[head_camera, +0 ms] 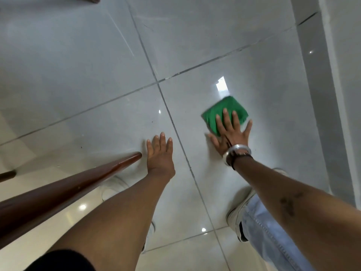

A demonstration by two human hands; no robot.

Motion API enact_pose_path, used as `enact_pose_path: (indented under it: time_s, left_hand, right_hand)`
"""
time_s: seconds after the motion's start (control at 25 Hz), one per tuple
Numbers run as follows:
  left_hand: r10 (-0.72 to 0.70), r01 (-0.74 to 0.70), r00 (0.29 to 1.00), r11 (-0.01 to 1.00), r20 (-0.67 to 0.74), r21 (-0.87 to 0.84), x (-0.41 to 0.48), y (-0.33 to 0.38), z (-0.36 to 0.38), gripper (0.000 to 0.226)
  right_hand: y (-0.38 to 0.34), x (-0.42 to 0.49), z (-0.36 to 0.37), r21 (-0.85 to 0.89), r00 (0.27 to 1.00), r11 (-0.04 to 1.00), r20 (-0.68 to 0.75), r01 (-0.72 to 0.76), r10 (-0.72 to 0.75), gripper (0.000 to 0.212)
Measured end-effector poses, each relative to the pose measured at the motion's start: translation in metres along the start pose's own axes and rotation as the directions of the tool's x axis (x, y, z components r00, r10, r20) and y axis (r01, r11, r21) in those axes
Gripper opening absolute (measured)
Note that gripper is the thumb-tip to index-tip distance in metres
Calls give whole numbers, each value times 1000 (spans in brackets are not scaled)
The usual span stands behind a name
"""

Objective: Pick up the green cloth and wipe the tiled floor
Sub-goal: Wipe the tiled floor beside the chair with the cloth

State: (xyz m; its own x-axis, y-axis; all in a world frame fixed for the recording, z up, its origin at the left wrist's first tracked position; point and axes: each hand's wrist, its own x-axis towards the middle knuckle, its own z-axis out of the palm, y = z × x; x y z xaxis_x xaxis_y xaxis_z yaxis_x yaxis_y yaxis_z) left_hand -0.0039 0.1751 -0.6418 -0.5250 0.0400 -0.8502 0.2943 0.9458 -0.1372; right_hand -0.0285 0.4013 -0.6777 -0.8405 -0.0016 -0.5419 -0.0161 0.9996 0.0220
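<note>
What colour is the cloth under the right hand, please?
Green, seen in the head view: the cloth under the right hand.

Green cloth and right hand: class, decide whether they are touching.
Touching. The head view shows the right hand spread flat on the green cloth, fingers overlapping it, pressing it against the tiled floor.

A: How is the light?

B: Even and fairly bright, daylight-toned. The glossy tiled floor (78,65) mirrors it: a hard white rectangular glare patch (222,87) sits just beyond the green cloth (224,112), and small pinpoint highlights dot the tiles.

A: Shadows?

B: Soft and faint, a pale one under the left hand (159,155).

A: Sharpness?

B: The cloth's edges smear with motion blur. Wide-angle distortion bends the grout lines and stretches the forearms at the lower edge.
</note>
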Motion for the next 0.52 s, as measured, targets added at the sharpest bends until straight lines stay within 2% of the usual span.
enact_pose_path:
  time_s: [0.04,0.12,0.16,0.24,0.32,0.36,0.4,0.44,0.48,0.52]
  left_hand:
    - [4,-5,1000,1000,15,28,-8,-3,-10,94]
    - [-42,43,999,993,17,-112,-18,9,-12,91]
    - [-76,83,996,978,41,-194,-24,18,-12,91]
    - [-182,223,973,889,139,-401,-33,38,-19,89]
    - [-277,340,941,766,197,-546,-44,41,-31,84]
    - [-267,337,942,721,205,-605,-54,43,-40,81]
    - [-214,293,956,697,200,-655,-70,48,-48,79]
    - [-143,243,969,674,200,-698,-90,55,-56,76]
    - [-81,220,973,605,216,-766,-113,58,-66,73]
    - [-29,226,970,473,242,-852,-136,58,-77,70]
  right_hand:
    - [-18,15,-16,84,997,994,-8,-71,72,71]
    - [-34,37,-12,-35,999,998,-29,44,-45,67]
    - [-31,35,-7,-117,994,987,9,111,-111,65]
    - [3,23,8,-181,976,961,102,207,-191,60]
    - [24,-12,15,-260,964,939,203,223,-173,53]
    - [33,-27,17,-244,964,953,236,181,-123,49]
    - [39,-44,6,-135,969,990,248,40,-5,42]
    - [43,-62,-15,84,949,975,259,-206,178,34]
    - [44,-80,-39,392,874,786,302,-477,380,29]
    - [42,-100,-63,646,748,399,458,-651,481,28]
